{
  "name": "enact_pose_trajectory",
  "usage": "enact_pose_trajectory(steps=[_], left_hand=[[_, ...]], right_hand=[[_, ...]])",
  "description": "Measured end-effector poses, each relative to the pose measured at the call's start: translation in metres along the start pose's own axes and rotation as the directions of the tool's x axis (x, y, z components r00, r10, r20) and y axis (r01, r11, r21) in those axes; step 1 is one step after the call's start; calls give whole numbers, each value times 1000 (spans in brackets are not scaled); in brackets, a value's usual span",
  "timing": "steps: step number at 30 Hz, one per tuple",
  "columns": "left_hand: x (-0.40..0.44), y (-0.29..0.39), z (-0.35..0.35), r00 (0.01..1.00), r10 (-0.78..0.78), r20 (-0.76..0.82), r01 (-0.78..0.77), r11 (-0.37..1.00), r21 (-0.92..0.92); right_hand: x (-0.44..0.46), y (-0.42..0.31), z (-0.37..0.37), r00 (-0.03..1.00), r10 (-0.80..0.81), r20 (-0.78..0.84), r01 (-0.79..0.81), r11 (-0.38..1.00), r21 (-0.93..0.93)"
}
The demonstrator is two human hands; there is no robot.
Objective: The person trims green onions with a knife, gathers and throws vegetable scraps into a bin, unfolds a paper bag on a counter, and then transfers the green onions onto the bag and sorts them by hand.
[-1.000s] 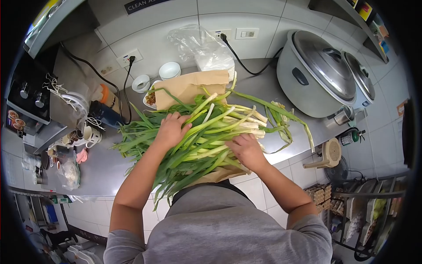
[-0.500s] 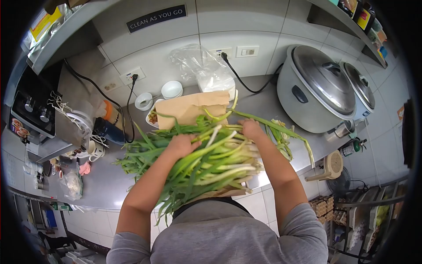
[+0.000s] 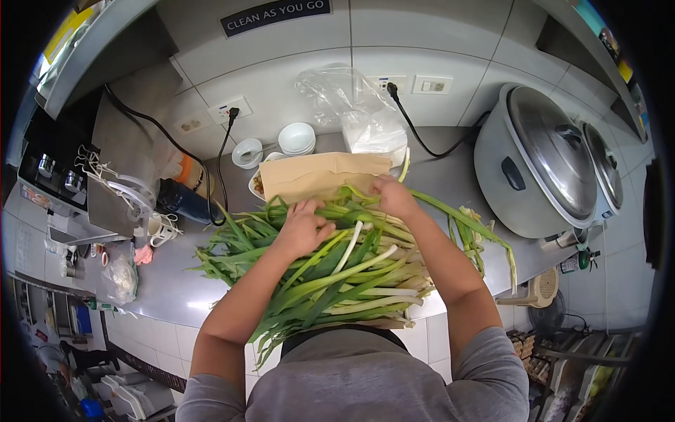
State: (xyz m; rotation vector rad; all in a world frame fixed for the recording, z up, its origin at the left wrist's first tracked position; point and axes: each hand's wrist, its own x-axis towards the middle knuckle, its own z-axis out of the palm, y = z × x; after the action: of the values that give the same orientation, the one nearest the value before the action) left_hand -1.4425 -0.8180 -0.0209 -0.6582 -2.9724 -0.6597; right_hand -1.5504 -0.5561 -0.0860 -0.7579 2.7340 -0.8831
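Note:
A big heap of leeks point(image 3: 365, 271) lies along the counter's front edge, pale ends to the right and green leaves to the left. My left hand point(image 3: 304, 228) rests on top of the leaves, fingers stretched forward and thumb apart. At the back of the heap, my right hand point(image 3: 394, 197) has its fingers curled around a leek stalk, close to a brown paper sheet point(image 3: 323, 172). What exactly lies under those fingertips is partly hidden. To the right of that hand are loose, trimmed-looking leek pieces point(image 3: 470, 235), with one long leaf trailing over them.
A large rice cooker point(image 3: 503, 176) stands at the right of the steel counter point(image 3: 158, 281). Behind the paper are white bowls point(image 3: 297, 138) and a clear plastic bag point(image 3: 376, 130). Black cords point(image 3: 223, 165) hang at the left, beside a dark bottle point(image 3: 181, 200).
My left hand has loosened and spread over the leaves. My right hand has moved up to the paper's right corner. The whole view has shifted slightly.

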Motion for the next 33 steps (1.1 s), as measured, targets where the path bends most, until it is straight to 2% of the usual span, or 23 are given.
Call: enact_pose_trajectory(steps=[1, 2, 4, 5, 6, 8, 9, 11, 12, 14, 16, 18, 19, 20, 22, 23, 24, 26, 27, 29, 31, 32, 33], left_hand=[[7, -9, 10, 996, -74, 38, 76, 997, -33], [8, -14, 21, 996, -76, 43, 78, 996, -36], [15, -18, 28, 909, -379, 174, 410, 890, -199], [18, -27, 26, 855, -369, 364, 446, 881, -155], [16, -22, 20, 855, -374, 360, 450, 879, -155], [12, -4, 3, 971, -230, -61, 226, 972, -64], [15, 8, -14, 948, -132, -288, 102, 988, -116], [15, 48, -65, 844, 94, -527, -65, 995, 73], [12, 61, -82, 845, 88, -528, -59, 996, 71], [4, 78, -103, 913, 252, -320, -179, 954, 242], [-5, 62, -97, 907, 267, -327, -192, 951, 244], [-13, 35, -91, 894, 262, -363, -232, 965, 124], [-14, 56, -107, 895, 113, -431, -132, 991, -15], [-10, 64, -109, 894, 115, -433, -133, 991, -12], [6, 74, -114, 823, -182, -539, -20, 937, -348], [19, 75, -110, 739, -127, -661, -115, 944, -310], [22, 74, -120, 731, -125, -670, -120, 944, -307], [19, 76, -147, 910, -215, -355, -96, 723, -684], [11, 82, -164, 913, -221, -343, -140, 620, -772], [-9, 74, -188, 823, -261, -505, -220, 673, -706], [-50, 53, -209, 817, -310, -486, 15, 854, -520], [-75, 37, -216, 872, -324, -368, 141, 885, -444], [-96, 22, -214, 879, -396, -266, 269, 872, -408]], right_hand=[[-2, 7, 3, 980, -123, -158, 78, 961, -266], [-6, 14, 6, 981, -120, -154, 76, 962, -264], [-4, 23, 10, 982, -173, -70, 117, 862, -493], [0, 26, 10, 981, -179, -69, 122, 862, -493], [1, 21, 3, 972, -192, -138, 122, 907, -404], [-4, -3, -19, 959, -194, -206, 125, 943, -308], [-9, -30, -39, 946, -242, -214, 186, 950, -250], [-24, -83, -73, 932, -290, -219, 251, 949, -190], [-36, -110, -86, 915, -356, -190, 320, 927, -195], [-52, -148, -105, 892, -425, -153, 394, 898, -196], [-64, -174, -118, 824, -498, -270, 453, 866, -211], [-66, -192, -135, 791, -517, -326, 459, 855, -243], [-64, -199, -144, 756, -534, -378, 459, 845, -276], [-59, -204, -153, 697, -560, -447, 464, 828, -315], [-54, -227, -184, 601, -574, -556, 446, 818, -363], [-56, -246, -205, 569, -563, -599, 426, 826, -371], [-58, -261, -222, 563, -572, -597, 430, 819, -379], [-62, -284, -244, 524, -562, -640, 459, 819, -343], [-66, -288, -244, 520, -567, -639, 458, 817, -352], [-76, -294, -238, 563, -522, -641, 503, 832, -236], [-95, -286, -212, 675, -468, -570, 472, 868, -154], [-103, -278, -193, 809, -381, -448, 393, 917, -70], [-106, -261, -166, 836, -435, -335, 443, 895, -56]])
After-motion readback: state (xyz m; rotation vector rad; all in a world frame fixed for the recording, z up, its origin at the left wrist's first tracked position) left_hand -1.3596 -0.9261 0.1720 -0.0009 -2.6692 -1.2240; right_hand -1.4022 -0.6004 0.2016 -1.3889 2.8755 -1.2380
